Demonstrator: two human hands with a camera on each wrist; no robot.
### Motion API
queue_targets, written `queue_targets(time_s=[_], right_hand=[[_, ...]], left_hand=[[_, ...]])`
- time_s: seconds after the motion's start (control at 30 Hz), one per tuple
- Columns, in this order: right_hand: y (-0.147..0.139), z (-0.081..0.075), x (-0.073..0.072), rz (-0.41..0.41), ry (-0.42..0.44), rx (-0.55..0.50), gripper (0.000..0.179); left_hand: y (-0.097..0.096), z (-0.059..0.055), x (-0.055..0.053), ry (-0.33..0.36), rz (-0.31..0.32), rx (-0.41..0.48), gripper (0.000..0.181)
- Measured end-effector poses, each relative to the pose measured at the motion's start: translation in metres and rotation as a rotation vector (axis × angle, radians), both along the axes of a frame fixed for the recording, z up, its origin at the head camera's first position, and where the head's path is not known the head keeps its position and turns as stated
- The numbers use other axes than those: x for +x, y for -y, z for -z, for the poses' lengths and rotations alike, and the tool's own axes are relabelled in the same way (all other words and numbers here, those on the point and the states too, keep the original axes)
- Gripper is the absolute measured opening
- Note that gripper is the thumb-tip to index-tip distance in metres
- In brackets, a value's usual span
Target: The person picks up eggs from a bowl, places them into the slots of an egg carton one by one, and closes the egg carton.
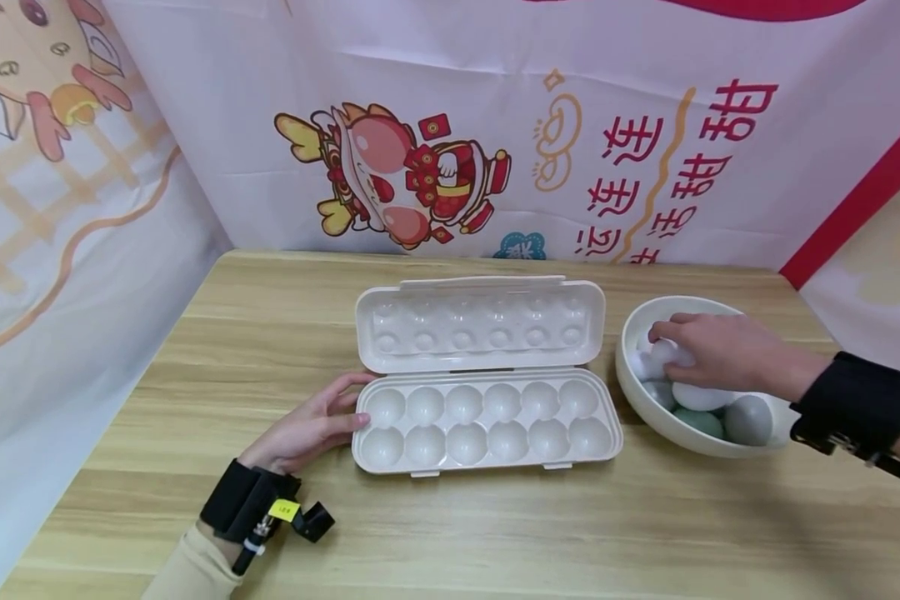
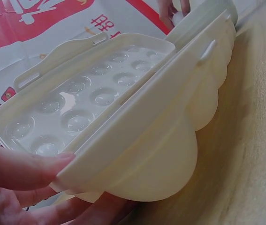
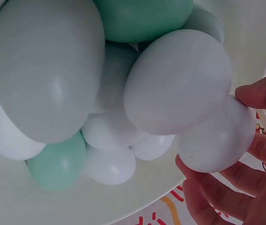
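Observation:
A white plastic egg box (image 1: 483,425) lies on the table with its hinged lid (image 1: 480,357) folded back, showing two rows of round cups. My left hand (image 1: 307,429) grips its left end; in the left wrist view the thumb (image 2: 34,171) lies on the rim and fingers reach beneath. To the right, my right hand (image 1: 727,350) reaches into a cream bowl (image 1: 637,408). Seen from the right wrist, thumb and fingers hold a small white egg (image 3: 215,136) that touches a larger white egg (image 3: 177,82). Around them lie a big grey egg (image 3: 46,70) and green eggs (image 3: 57,161).
The wooden table (image 1: 435,533) extends in front of the box and bowl. Behind it hangs a white printed cloth (image 1: 450,67) with red characters and a cartoon figure. Both wrists wear black straps, and a small black device (image 1: 313,522) juts from the left one.

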State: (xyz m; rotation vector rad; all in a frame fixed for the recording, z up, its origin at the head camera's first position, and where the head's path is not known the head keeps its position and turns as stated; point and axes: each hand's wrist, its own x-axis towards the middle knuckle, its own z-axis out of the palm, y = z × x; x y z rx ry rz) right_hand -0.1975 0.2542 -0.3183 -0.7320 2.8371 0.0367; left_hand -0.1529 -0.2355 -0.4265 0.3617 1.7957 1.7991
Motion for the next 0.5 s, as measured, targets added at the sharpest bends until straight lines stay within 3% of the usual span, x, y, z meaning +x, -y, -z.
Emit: queue_targets(time_s=[0.23,0.5], right_hand=[[0.006,-0.003,-0.001,-0.03,-0.058,-0.005,0.045],[0.023,-0.016,0.003,-0.137,-0.246,0.008,0.044]], left_hand=[[0.0,0.0,0.0,0.026,-0.003,0.021,0.058],[-0.003,0.002,0.001,0.043,0.018,0.048,0.058]])
